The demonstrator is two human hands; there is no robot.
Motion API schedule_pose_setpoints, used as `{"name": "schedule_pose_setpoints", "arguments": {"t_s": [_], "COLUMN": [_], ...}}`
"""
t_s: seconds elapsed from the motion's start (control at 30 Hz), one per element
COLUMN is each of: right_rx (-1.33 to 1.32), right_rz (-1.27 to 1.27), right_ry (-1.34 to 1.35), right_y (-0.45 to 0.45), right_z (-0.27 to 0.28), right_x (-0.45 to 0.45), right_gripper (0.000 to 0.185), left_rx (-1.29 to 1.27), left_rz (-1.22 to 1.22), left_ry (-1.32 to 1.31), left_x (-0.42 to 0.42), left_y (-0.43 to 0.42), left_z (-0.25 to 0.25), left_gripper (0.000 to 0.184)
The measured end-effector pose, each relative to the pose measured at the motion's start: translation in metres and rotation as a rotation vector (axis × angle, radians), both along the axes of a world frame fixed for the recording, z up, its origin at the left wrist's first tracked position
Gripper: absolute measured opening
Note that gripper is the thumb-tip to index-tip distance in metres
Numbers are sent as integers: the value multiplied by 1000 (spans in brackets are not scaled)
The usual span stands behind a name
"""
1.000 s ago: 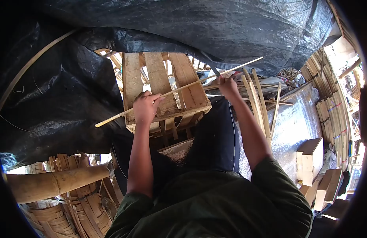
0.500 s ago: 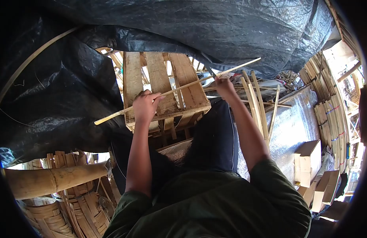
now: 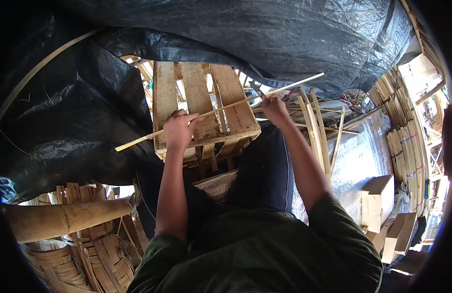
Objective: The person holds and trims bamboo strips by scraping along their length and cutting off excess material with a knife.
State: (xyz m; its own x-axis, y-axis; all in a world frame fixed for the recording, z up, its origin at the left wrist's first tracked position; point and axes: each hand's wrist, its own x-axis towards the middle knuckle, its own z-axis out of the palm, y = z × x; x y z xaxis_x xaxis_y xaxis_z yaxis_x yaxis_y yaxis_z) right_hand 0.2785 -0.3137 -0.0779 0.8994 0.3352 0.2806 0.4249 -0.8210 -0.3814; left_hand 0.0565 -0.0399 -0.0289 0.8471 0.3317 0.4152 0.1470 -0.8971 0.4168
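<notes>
Left hand (image 3: 178,131) grips a thin strip (image 3: 217,111), seemingly steadying it over the crate (image 3: 195,93) against the knife (image 3: 256,88) grasped in the right hand (image 3: 276,110).

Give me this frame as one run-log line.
left hand: gripping pale strip | right hand: holding dark blade by the strip | strip: slanting over slatted wooden crate
</notes>
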Motion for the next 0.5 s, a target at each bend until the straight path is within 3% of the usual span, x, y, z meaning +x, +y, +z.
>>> {"name": "schedule_pose_setpoints", "arguments": {"t_s": [0.07, 0.13, 0.2, 0.27, 0.33, 0.37, 0.4, 0.47, 0.5], "right_rx": [-18, -33, 32, 99, 284, 372, 525, -77, 248], "right_rz": [-122, -161, -26, -174, -104, -188, -351, 77, -246], "right_ry": [520, 445, 382, 345, 763, 630, 624, 347, 516], "right_y": [-4, -7, 13, 18, 3, 2, -5, 7, 35], "right_z": [34, 18, 17, 9, 34, 38, 4, -3, 46], "right_x": [17, 26, 2, -8, 8, 8, 32, 18, -39], "right_gripper": [53, 54, 54, 53, 50, 48, 48, 50, 52], "left_rx": [-32, 24, 28, 32, -20, -16, -12, 7, 5], "left_rz": [2, -18, -14, -15, 28, 35, 12, -12, 7], "left_ry": [-3, -21, -35, -35, 22, 17, -3, -36, -29], "left_x": [1, 1, 1, -2, -2, -2, -2, 3, 1], "left_y": [3, 1, 2, -1, -2, 0, -1, 0, 0], "left_z": [0, -3, -2, 0, 5, 4, 2, 4, 5], "left_gripper": [22, 21, 20, 20, 18, 18, 19, 20, 20]}}
